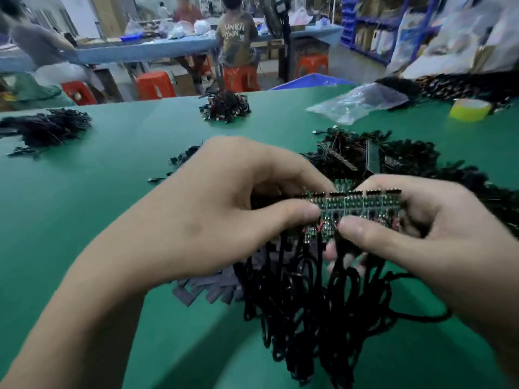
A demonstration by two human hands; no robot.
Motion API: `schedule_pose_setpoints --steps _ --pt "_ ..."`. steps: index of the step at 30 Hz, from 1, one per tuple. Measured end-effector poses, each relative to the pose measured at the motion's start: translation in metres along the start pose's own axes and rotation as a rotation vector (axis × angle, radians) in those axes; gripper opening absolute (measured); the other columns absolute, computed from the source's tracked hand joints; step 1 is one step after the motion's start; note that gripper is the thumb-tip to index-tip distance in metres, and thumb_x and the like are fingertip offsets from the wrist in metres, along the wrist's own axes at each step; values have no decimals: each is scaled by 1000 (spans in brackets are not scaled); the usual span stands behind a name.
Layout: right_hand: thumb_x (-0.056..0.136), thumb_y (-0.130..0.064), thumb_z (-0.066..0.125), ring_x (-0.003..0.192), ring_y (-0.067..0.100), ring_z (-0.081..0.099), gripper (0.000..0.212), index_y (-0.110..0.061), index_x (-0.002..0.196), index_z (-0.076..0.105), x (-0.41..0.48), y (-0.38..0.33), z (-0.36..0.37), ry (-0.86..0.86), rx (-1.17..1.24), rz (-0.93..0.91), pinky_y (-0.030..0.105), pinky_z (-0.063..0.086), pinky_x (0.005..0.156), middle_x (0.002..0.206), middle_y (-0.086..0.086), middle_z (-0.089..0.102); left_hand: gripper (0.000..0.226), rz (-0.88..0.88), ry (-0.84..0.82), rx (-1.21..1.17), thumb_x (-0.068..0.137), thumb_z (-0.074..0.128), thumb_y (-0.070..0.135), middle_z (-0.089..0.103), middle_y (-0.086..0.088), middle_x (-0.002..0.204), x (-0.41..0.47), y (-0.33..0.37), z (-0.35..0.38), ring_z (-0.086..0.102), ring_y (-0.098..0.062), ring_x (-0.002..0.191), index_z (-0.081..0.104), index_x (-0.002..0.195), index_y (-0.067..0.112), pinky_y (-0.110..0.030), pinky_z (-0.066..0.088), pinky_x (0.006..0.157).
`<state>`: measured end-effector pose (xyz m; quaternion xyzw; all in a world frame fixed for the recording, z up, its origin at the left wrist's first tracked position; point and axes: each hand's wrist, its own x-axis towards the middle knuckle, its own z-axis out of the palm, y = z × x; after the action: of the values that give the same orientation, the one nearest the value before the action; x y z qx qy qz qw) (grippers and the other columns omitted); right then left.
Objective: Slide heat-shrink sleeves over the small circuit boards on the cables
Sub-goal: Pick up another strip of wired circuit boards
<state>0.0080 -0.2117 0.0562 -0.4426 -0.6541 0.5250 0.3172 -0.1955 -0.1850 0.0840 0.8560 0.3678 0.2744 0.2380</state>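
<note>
Hands meet near centre in the head view: left hand (213,209) and right hand (421,234) both pinch a row of small circuit boards (362,206) between thumb and fingers, above the green table (98,164). Black cables (309,304) hang from the boards. Grey heat-shrink sleeves (207,290) lie just left, partly under the left hand.

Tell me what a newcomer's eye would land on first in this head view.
First, the centre: the left hand and right hand pinch a row of small green circuit boards between them, above the green table. Black cables hang from the boards in a thick tangle, and a pile of flat grey sleeves lies just left of it.
</note>
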Motion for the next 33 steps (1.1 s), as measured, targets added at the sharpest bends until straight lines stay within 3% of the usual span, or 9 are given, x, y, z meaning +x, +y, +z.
schedule_pose_setpoints --steps 2,4,8,13,16,19,22,27,33 --pt "79 -31 70 64 19 73 16 -18 87 75 -11 19 4 99 128 -102 25 58 57 76 13 77 14 -37 -9 -89 90 76 24 76 9 84 -11 -13 5 72 -5 73 78 104 28 -22 56 68" --pt "79 -35 72 68 18 73 15 -25 89 78 -8 39 11 58 191 -3 25 58 61 83 13 78 16 -128 14 -187 87 81 22 74 5 79 -21 -31 16 63 -4 63 79 101 28 -13 47 61" --pt "78 -36 80 73 18 69 20 -23 94 79 22 81 22 73 341 184 35 57 67 90 17 78 26 -394 57 -501 82 78 34 78 -2 91 -40 -80 39 65 -11 78 78 105 24 -22 52 76" --pt "87 -22 75 64 10 67 22 -5 99 71 50 112 15 91 336 305 21 55 50 93 22 77 43 -577 25 -683 89 74 45 76 -14 87 -57 -128 60 69 -19 77 74 94 2 -31 58 72" --pt "91 -20 72 66 12 70 30 3 111 68 63 113 3 46 227 336 20 54 51 94 19 78 49 -542 9 -535 87 71 59 55 -3 69 -50 -145 58 48 -12 63 72 80 11 -22 40 63" --pt "85 -44 75 87 9 73 28 -25 105 78 76 100 -14 39 -241 270 27 54 81 96 -7 79 36 -482 -43 -517 77 79 58 62 7 68 -34 -156 46 47 -6 61 79 82 23 -16 37 59" --pt "78 -60 71 90 -11 67 33 -40 104 75 94 81 -15 0 -556 116 18 51 83 98 -29 73 36 -433 -132 -456 68 85 55 62 9 67 -12 -162 33 46 -8 63 81 85 23 -18 33 57" --pt "86 -38 78 65 -1 60 12 -26 86 77 131 65 -3 -229 -545 21 14 47 61 77 -8 72 28 -364 -300 -438 69 89 40 62 1 65 18 -166 19 46 -11 64 81 86 20 -23 33 60" --pt "86 -38 79 64 5 61 13 -26 84 77 159 68 -7 -327 -546 31 22 48 60 77 0 74 17 -363 -345 -406 75 88 31 73 -16 74 32 -177 13 53 -12 67 82 85 19 -29 37 67"
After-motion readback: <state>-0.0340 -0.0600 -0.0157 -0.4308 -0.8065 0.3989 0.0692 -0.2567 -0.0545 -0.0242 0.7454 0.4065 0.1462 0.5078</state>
